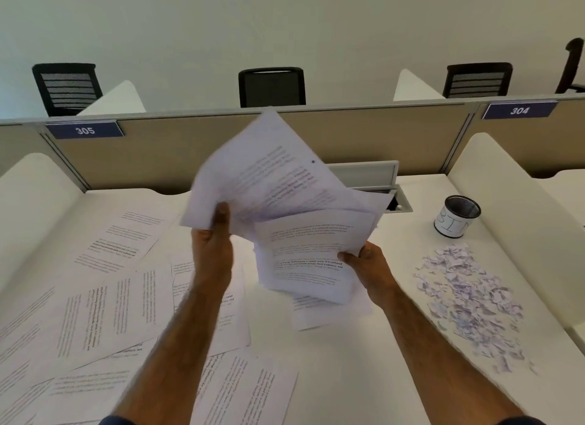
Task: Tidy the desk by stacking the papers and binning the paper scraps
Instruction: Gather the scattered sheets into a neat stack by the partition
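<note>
Sheaf of white printed pages, black text, held above the table at frame centre, gripped at its right edge by the right hand. Left hand pinches a blurred, tilted sheet, presumably to lay onto the sheaf. Loose sheets cover the lower left. Scraps heaped at right, near the mesh bin, not yet binned.
</note>
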Tool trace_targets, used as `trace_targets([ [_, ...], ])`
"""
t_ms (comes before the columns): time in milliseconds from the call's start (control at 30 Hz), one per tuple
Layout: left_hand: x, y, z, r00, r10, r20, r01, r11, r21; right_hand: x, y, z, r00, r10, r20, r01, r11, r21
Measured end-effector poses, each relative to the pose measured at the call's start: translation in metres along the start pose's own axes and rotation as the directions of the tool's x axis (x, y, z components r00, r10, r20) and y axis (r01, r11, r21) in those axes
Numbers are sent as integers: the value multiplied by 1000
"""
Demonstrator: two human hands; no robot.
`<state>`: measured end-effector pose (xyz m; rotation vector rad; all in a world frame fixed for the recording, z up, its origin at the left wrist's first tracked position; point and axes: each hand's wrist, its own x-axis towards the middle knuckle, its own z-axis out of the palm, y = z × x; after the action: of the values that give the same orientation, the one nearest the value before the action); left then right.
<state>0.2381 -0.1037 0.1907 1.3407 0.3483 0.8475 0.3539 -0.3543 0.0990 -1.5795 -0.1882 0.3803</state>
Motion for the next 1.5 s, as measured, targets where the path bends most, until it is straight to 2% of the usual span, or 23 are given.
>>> trace_targets([
  [167, 41, 32, -52, 943, 114, -314, -99, 993, 62, 4, -2, -12, 998, 4, -59, 1, 996, 90],
  [267, 57, 35, -97, 926, 94, -364, -21, 979, 201, 9, -4, -25, 993, -6, -114, 20, 993, 115],
  [433, 61, -5, -145, 941, -162, -299, 277, 873, 402, 22, -14, -46, 985, -21, -170, 54, 981, 186],
  [533, 49, -38, -141, 921, -322, -218, 388, 792, 471, 28, -28, -50, 987, -22, -159, 62, 966, 251],
  [633, 36, -64, -118, 896, -429, -110, 419, 738, 529, 34, -34, -40, 997, 46, -59, -25, 949, 315],
  [733, 26, -79, -90, 864, -503, -35, 439, 716, 543, 37, -28, -22, 988, 140, 61, -151, 951, 271],
  [833, 23, -83, -69, 868, -496, -31, 409, 678, 611, 38, -23, -12, 983, 181, 27, -182, 947, 267],
  [933, 24, -85, -60, 845, -535, -11, 447, 694, 564, 37, -17, -11, 970, 235, 59, -242, 933, 266],
  [1067, 18, -81, -48, 776, -622, 105, 538, 739, 404, 25, 2, -1, 904, 364, 223, -386, 921, 61],
  [1133, 15, -75, -42, 739, -657, 148, 586, 736, 339, 21, 10, 3, 876, 404, 262, -431, 901, 51],
  [1200, 15, -75, -40, 711, -686, 155, 634, 721, 280, 18, 17, 4, 847, 430, 312, -469, 881, 60],
  [1267, 13, -75, -36, 688, -718, 105, 678, 688, 259, 16, 25, 5, 825, 445, 349, -489, 871, 43],
  [1333, 7, -79, -35, 654, -755, 47, 724, 643, 249, 12, 32, 9, 824, 458, 333, -497, 867, 36],
  [1433, -3, -91, -39, 610, -782, 132, 746, 622, 237, 8, 38, 15, 840, 471, 267, -498, 866, 40],
  [1500, -11, -96, -42, 586, -799, 137, 746, 598, 293, 6, 40, 18, 847, 478, 231, -496, 868, 21],
])
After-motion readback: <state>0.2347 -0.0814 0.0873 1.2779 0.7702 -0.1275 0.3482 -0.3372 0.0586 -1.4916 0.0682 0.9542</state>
